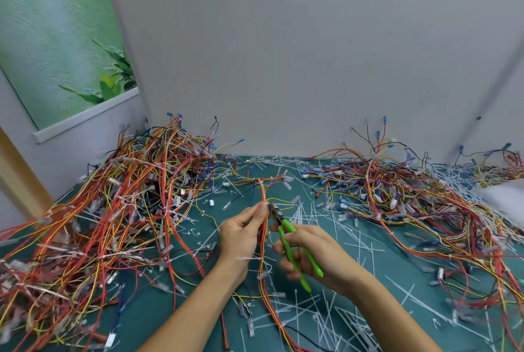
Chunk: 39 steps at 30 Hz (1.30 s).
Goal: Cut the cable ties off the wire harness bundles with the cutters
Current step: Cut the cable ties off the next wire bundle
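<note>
My left hand [243,235] pinches a thin red and yellow wire harness [263,289] near its top, holding it above the green table [377,241]. My right hand [314,252] grips the green-handled cutters [295,249]. The cutter jaws [274,210] sit right beside my left fingertips, against the harness. Whether a cable tie lies between the jaws is too small to tell. The harness runs down between my wrists toward the front edge.
A big tangled heap of red, orange and yellow harnesses [99,218] covers the left side. Another heap [411,195] spreads across the back right. Several cut white cable ties [334,320] litter the mat in front and right. A grey wall [283,68] stands behind.
</note>
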{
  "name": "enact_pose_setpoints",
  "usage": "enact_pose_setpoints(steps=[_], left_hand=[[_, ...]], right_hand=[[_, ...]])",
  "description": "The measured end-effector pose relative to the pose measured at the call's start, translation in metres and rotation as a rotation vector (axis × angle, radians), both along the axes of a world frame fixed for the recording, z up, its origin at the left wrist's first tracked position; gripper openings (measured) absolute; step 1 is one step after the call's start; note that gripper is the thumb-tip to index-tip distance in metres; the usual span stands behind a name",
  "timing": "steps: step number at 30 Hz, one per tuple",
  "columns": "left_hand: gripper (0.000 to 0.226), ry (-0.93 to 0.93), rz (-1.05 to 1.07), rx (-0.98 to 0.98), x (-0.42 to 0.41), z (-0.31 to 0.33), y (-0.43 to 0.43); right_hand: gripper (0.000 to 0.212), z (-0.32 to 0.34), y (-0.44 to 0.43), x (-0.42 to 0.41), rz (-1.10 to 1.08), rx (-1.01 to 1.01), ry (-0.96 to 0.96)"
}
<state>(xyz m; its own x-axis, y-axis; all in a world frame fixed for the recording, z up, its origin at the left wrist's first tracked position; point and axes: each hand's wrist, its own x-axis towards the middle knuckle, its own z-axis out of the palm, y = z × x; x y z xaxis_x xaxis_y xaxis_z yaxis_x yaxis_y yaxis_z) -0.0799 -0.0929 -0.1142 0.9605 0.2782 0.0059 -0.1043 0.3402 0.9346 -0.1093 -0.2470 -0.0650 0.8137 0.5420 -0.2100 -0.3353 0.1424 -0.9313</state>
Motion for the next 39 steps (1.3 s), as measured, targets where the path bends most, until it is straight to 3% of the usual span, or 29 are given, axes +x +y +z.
enact_pose_setpoints(steps=[4, 7, 11, 16, 21, 25, 28, 31, 35, 39], left_hand=[[0.012, -0.067, 0.04, 0.089, 0.0, -0.001, 0.0], [0.013, -0.2, 0.067, 0.296, 0.001, -0.002, 0.002], [0.018, -0.348, 0.095, 0.554, 0.0, -0.006, 0.006], [0.024, -0.435, 0.119, 0.721, -0.003, -0.004, 0.006], [0.026, -0.458, 0.136, 0.774, -0.007, 0.002, 0.006], [0.023, -0.445, 0.163, 0.795, -0.006, 0.001, 0.005], [0.014, -0.344, 0.156, 0.652, -0.006, 0.003, 0.004], [0.024, -0.303, 0.145, 0.54, -0.007, 0.004, 0.004], [0.027, -0.348, 0.128, 0.592, -0.007, 0.003, 0.004], [0.015, -0.38, 0.134, 0.689, -0.006, 0.0, 0.005]], right_hand=[[0.065, 0.002, -0.002, 0.0, 0.003, 0.024, 0.033], [0.052, 0.006, -0.004, -0.001, 0.036, 0.036, 0.06], [0.051, 0.009, -0.005, -0.003, 0.07, 0.041, 0.082], [0.051, 0.009, -0.01, -0.002, 0.101, 0.038, 0.081], [0.048, 0.008, -0.015, 0.003, 0.115, 0.068, 0.125], [0.048, 0.003, -0.012, 0.005, 0.065, 0.055, 0.053], [0.048, 0.001, -0.009, 0.004, 0.016, 0.031, 0.01], [0.052, 0.0, -0.007, 0.003, 0.0, 0.025, -0.004], [0.042, 0.001, -0.007, 0.002, 0.008, 0.041, 0.007], [0.039, 0.0, -0.007, 0.001, 0.026, 0.021, 0.028]])
